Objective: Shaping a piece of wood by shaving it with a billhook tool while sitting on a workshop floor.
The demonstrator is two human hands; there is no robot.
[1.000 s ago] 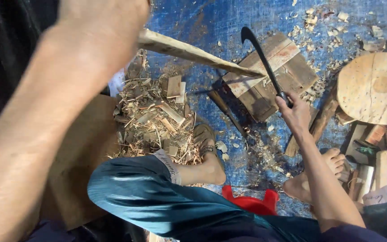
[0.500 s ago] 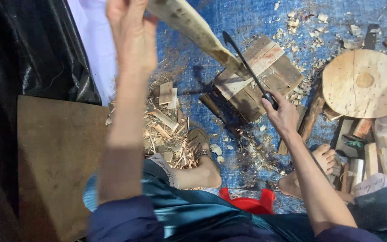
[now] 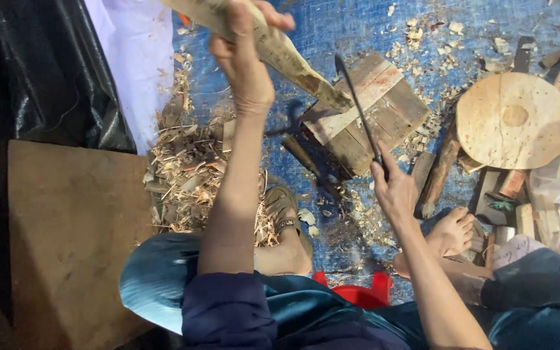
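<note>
My left hand grips a long pale wooden stick, held slanting so its pointed lower end rests on a square wooden chopping block. My right hand is closed around the handle of a dark curved blade, which stands nearly upright just right of the stick's tip. Both arms reach out over my knees, clad in teal cloth.
A heap of wood shavings lies left of the block on the blue tarp. A round wooden disc and several wood pieces lie at right. A brown board and black sheet fill the left. My bare feet rest below the block.
My left hand has drawn back and turned, so the stick now points down onto the block. My right hand brought the blade closer to the stick's tip.
</note>
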